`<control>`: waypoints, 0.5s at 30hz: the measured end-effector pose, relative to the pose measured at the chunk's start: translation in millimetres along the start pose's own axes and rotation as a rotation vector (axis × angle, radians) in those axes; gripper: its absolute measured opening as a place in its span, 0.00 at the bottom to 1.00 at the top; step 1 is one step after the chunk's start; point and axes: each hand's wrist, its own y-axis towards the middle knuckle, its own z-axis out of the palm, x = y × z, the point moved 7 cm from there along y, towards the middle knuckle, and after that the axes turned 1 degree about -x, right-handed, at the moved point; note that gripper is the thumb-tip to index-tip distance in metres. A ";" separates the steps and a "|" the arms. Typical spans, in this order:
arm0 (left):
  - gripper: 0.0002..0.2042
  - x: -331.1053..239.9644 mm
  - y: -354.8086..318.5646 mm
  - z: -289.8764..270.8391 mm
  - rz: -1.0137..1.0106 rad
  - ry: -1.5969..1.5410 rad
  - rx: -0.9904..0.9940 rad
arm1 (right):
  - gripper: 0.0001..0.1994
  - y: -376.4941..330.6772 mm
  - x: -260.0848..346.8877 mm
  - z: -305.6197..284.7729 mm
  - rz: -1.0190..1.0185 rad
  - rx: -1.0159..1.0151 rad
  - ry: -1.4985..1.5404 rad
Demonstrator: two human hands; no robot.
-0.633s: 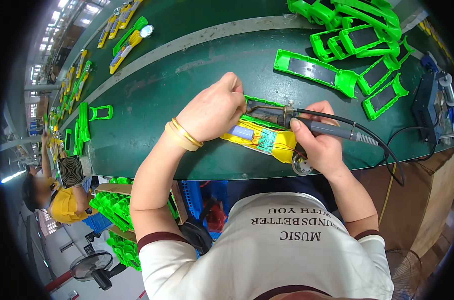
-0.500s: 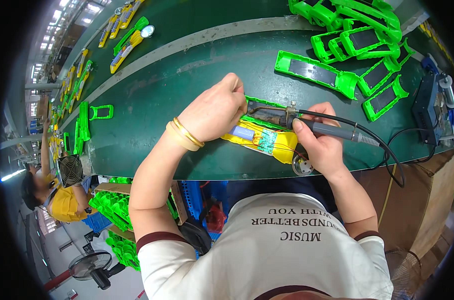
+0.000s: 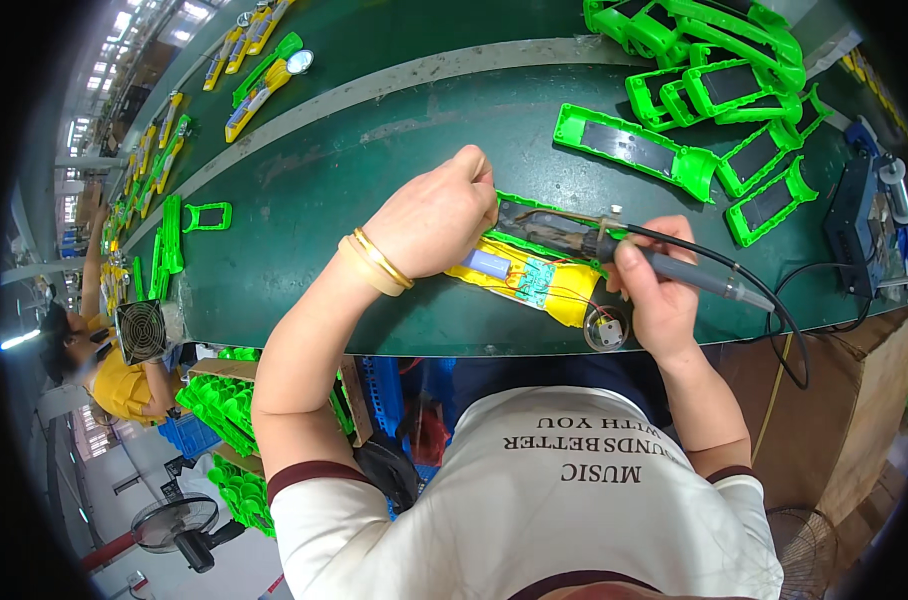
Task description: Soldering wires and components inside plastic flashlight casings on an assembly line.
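Observation:
My right hand [image 3: 662,300] grips the grey handle of a soldering iron [image 3: 704,277], which has a black cable and a thin tube clipped along it. Its dark front end points left over a green plastic housing [image 3: 520,241]. My left hand [image 3: 442,212] is closed at the left end of that housing; its fingertips and whatever they pinch are hidden. On the near side lies an opened yellow housing [image 3: 571,300], holding a bluish battery cell [image 3: 488,264], a green circuit board [image 3: 536,283] and thin wires. A round clear lamp head [image 3: 606,328] sits at its right end.
Several green housings with dark panels [image 3: 629,146] lie at the right and far right. A soldering station [image 3: 854,225] stands at the right edge. Yellow lamp bodies [image 3: 249,108] line the far left beyond a grey strip. A co-worker [image 3: 124,385] sits left, near a small square fan [image 3: 142,331].
My right hand and the soldering iron have shifted slightly to the right, away from my left hand. My left hand stays closed in the same place.

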 end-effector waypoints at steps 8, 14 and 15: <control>0.02 0.2 4.5 -4.8 0.005 0.021 -0.010 | 0.24 12.8 36.4 -87.1 -0.432 -0.225 -0.080; 0.03 -1.1 2.4 -2.2 0.009 0.009 -0.043 | 0.27 11.4 23.0 -94.1 -0.304 -0.144 -0.053; 0.03 2.8 1.2 2.7 0.017 -0.006 -0.050 | 0.26 9.4 17.4 -92.4 -0.277 -0.105 0.031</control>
